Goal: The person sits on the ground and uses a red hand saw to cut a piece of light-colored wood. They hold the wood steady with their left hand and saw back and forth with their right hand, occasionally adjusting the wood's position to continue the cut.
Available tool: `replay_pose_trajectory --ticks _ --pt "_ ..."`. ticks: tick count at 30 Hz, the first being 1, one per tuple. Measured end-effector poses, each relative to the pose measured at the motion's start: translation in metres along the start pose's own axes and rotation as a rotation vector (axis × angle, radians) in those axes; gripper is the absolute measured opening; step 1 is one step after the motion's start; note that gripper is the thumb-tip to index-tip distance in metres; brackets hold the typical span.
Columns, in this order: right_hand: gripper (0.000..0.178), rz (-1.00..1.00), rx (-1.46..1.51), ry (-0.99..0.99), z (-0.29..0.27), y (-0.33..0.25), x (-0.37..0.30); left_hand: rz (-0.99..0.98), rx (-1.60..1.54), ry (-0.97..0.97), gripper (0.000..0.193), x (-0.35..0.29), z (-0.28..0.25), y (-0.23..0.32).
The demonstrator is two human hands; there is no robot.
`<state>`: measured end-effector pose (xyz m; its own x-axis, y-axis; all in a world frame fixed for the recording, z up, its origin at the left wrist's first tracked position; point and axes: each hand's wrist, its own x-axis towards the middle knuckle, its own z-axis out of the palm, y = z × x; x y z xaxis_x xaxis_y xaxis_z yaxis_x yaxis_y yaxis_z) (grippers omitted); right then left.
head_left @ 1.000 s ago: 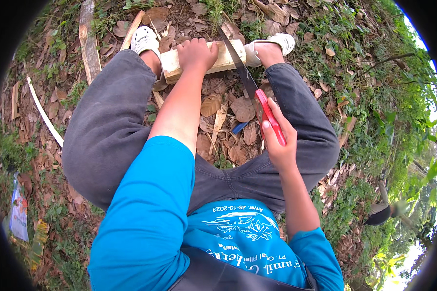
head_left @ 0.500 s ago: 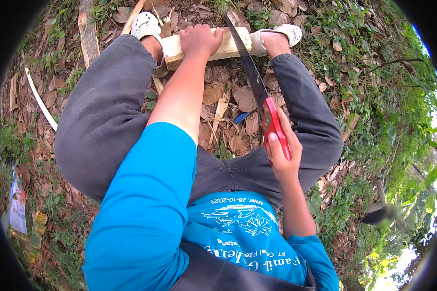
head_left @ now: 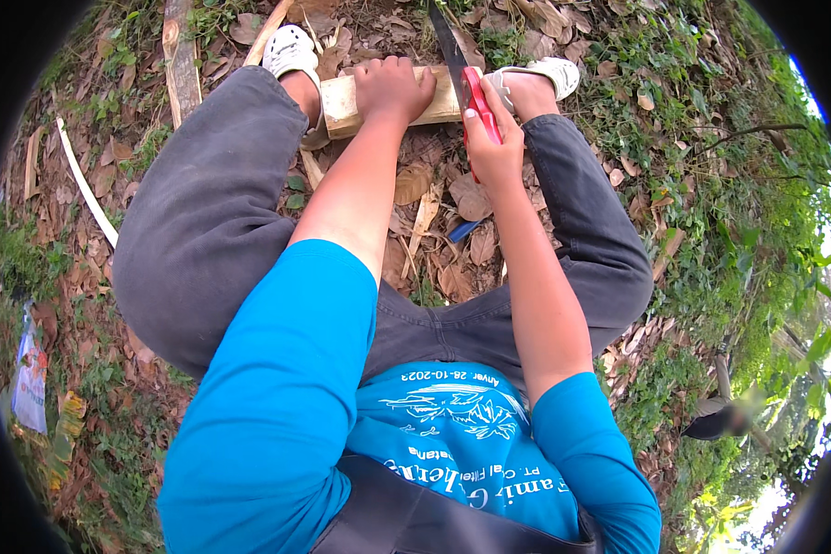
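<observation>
Your right hand (head_left: 495, 148), fingers wrapped around the saw (head_left: 472, 88), pushed its stroke forward across the wood block (head_left: 441, 100) your left hand (head_left: 392, 90) gripped.

The shirt (head_left: 371, 415) I see from my remote seat is bright blue, with short sleeves (head_left: 282, 314). Its front carries a white line drawing (head_left: 462, 413) and white lettering (head_left: 422, 473). Nearer, a smooth black band (head_left: 434, 517) crosses it. The trousers (head_left: 198, 212) are dark grey; farther, left and right, the shoes (head_left: 291, 51) are white.
</observation>
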<state>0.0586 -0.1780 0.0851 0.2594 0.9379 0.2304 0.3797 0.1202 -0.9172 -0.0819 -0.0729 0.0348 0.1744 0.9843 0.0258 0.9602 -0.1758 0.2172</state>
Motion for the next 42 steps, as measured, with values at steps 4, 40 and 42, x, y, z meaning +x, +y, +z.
replay_pose_trajectory --ticks 4,40,42 --pt "0.057 0.392 0.242 0.002 -0.026 -0.032 -0.039 0.229 -0.005 0.070 0.048 -0.014 0.002 -0.005" --pt "0.068 0.327 0.206 0.040 -0.048 -0.018 -0.125 0.295 0.309 -0.366 0.079 -0.080 -0.019 0.008" --pt "0.069 0.346 0.250 0.016 -0.045 -0.009 -0.127 0.217 0.263 -0.483 0.093 -0.085 -0.020 0.003"
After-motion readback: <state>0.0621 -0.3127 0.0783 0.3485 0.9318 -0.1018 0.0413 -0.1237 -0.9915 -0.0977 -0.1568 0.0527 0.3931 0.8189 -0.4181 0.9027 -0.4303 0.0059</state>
